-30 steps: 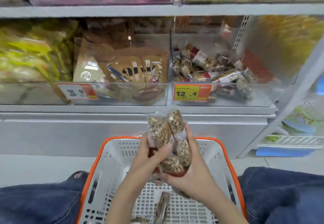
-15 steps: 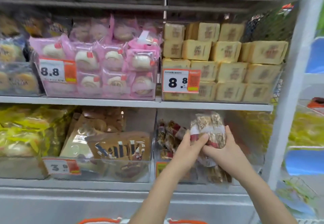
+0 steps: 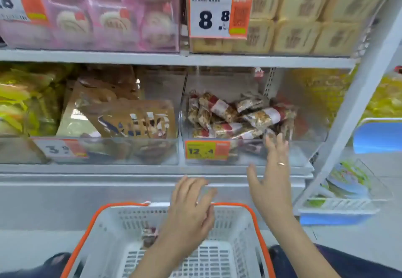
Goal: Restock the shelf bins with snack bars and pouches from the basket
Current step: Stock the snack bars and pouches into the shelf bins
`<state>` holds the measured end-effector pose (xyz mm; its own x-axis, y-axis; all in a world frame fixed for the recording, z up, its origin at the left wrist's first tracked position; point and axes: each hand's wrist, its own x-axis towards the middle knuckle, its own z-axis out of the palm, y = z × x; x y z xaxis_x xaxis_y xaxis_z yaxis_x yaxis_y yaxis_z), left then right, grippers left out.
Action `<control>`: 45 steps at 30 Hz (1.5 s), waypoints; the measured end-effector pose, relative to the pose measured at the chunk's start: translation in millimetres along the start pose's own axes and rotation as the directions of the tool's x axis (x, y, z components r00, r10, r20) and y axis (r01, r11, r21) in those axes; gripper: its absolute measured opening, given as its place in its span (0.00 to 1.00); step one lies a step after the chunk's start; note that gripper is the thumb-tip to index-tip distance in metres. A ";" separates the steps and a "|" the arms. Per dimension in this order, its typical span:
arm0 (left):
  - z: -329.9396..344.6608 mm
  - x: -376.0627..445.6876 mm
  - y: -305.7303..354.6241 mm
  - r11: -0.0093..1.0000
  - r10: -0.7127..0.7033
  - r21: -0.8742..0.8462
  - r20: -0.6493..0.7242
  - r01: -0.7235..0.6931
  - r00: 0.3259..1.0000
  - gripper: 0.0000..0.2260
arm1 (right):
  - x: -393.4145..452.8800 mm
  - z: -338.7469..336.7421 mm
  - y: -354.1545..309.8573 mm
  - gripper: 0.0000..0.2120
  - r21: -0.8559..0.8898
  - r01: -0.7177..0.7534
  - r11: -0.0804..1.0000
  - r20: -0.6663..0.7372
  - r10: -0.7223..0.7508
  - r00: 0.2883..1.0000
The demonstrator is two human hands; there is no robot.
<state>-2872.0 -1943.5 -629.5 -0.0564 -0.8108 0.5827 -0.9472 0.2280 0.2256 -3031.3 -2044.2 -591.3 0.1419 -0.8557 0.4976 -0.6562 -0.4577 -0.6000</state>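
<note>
The tag on the clear bin reads "12.4" in black on yellow and orange; the tag on the shelf above reads "8.8", and a blurred one to the left starts with "3". The snack bars lie heaped in the bin's left and middle, with open room along its right side and front. The right hand is raised with fingers spread and straight, released, their tips at the bin's front wall; a ring shows on one. The left hand hangs over the basket rim with fingers loosely curled, holding nothing. Half a second ago both hands gripped a bundle of bars up at the bin; now the bundle is gone from them and the left hand has dropped back to the basket. One dark packet lies in the basket, half hidden by the left arm
</note>
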 end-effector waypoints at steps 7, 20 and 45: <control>35.9 -190.2 -82.2 0.800 -0.574 0.386 0.714 0.460 0.400 0.25 | -143.6 102.0 49.7 0.36 -0.325 0.061 0.944 0.784 0.233 0.576; 88.5 -292.0 -98.3 0.671 -0.657 0.621 0.751 0.405 -0.064 0.26 | -226.4 225.2 55.1 0.37 0.006 0.615 0.788 0.993 0.069 -0.098; 137.8 -186.9 -181.2 0.916 -0.256 0.386 0.773 -0.110 0.581 0.34 | -189.3 282.3 75.9 0.59 -0.246 0.314 0.917 0.963 0.193 0.190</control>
<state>-2733.3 -1907.6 -886.8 -0.0342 -0.9460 -0.3224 -0.9832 0.0897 -0.1591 -2898.8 -1985.1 -907.8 0.6135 -0.4836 -0.6243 -0.7396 -0.6290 -0.2395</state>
